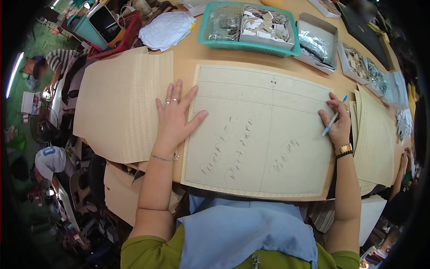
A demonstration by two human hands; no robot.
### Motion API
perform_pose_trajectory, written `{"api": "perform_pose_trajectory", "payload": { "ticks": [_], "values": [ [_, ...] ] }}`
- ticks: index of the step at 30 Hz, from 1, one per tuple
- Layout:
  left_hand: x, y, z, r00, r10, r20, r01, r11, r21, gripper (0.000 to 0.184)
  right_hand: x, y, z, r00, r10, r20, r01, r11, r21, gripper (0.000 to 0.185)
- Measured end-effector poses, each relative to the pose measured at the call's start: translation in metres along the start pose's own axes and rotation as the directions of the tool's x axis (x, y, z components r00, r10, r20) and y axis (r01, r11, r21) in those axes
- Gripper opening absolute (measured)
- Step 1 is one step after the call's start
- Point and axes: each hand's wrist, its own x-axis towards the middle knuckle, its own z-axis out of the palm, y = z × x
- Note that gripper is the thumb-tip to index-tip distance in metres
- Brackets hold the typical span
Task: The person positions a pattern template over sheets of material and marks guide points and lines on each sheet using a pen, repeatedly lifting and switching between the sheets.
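Observation:
A large pale pattern board [233, 134] with ruled lines and handwriting lies on a woven sheet whose edges show around it. My left hand [174, 119] rests with spread fingers across the board's left edge and the neighbouring woven sheets [121, 107]; it holds nothing. At the board's right edge, my right hand [338, 121] has a blue and white pen [330, 124] held between its fingers, with fingertips touching the board. Near the board's top are two small dark marks.
A teal basket [251, 50] of small pieces stands behind the board, beside open boxes [329, 65]. More woven sheets [374, 139] lie at right. White round sheets [166, 30] and a red basket [130, 27] sit back left. Other people [51, 163] are at far left.

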Motion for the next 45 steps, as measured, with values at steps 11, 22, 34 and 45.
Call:
{"api": "perform_pose_trajectory", "payload": {
  "ticks": [11, 22, 34, 45],
  "values": [
    [-0.001, 0.013, -0.004, 0.996, 0.087, -0.019, -0.087, 0.996, 0.030, 0.068, -0.002, -0.009, -0.005, 0.993, -0.095, -0.075, 0.078, 0.978, -0.196, 0.054],
    [0.014, 0.083, 0.025, 0.966, 0.236, 0.105, -0.242, 0.969, 0.047, 0.072, -0.005, -0.006, -0.005, 0.997, -0.064, -0.050, 0.050, 0.970, -0.239, 0.054],
    [0.012, 0.079, 0.033, 0.978, 0.201, 0.057, -0.202, 0.979, 0.008, 0.078, 0.038, -0.059, 0.019, 0.988, 0.108, -0.110, -0.054, 0.910, 0.411, 0.046],
    [0.012, 0.080, 0.024, 0.977, 0.190, 0.092, -0.187, 0.981, -0.043, 0.083, 0.111, -0.198, 0.199, 0.981, -0.055, 0.188, -0.039, 0.885, 0.464, 0.027]
  ]
}}
